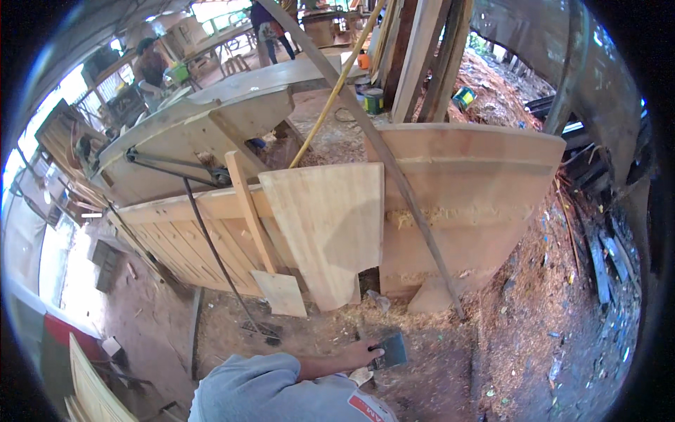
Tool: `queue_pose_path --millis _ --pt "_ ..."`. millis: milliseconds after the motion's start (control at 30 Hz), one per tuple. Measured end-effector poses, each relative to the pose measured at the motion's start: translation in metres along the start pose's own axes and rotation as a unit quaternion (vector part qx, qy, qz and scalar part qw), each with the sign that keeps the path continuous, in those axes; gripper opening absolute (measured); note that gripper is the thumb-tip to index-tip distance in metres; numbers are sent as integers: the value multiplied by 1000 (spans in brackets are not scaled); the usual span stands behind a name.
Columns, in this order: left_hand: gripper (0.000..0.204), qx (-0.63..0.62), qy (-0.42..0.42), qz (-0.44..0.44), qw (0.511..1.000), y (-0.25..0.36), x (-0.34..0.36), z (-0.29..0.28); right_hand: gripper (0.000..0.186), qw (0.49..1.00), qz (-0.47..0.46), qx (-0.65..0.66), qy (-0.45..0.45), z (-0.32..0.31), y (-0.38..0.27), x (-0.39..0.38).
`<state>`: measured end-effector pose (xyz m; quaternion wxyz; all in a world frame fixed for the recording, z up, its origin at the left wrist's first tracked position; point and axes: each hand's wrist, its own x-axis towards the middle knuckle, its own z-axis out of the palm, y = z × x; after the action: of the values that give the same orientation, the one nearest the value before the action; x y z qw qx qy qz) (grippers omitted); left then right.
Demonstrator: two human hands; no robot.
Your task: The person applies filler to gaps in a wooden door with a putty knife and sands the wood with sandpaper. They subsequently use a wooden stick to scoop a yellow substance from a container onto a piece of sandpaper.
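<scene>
My left hand [361, 354] reaches in from the grey sleeve at the lower edge and crosses toward the right. Its fingers are closed on a dark, flat, rectangular piece [394, 350], which looks like a scraper blade; its exact kind is unclear. Just below the hand is a small cream-coloured thing [361, 377] that I cannot make out. Beyond them, a pale wooden panel [330, 225] with a notched lower corner leans upright. To its right stands a broad reddish-brown panel [464, 204] with a rough, shaving-flecked band across it. My right hand does not show.
A slatted wooden panel [183, 243] leans at left, before a large curved board [190, 133]. A slanting wooden pole [394, 169] crosses the broad panel. Sawdust and scraps cover the ground [520, 337] at right. Cans [373, 100] and tall planks [422, 60] stand behind; people [149, 67] are farther back.
</scene>
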<state>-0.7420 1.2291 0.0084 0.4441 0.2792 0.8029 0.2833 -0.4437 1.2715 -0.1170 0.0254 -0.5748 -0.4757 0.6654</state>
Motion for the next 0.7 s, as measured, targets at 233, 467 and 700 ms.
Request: queue_pose_path --millis 233,467,700 --pt "50 -44 -17 20 999 26 11 -1 18 1000 3 1 5 -1 -9 5" --pt "54 32 12 169 985 32 43 39 19 995 -10 47 88 -32 -7 5" --pt "52 58 -63 220 972 67 35 87 21 986 23 44 158 -75 40 -29"
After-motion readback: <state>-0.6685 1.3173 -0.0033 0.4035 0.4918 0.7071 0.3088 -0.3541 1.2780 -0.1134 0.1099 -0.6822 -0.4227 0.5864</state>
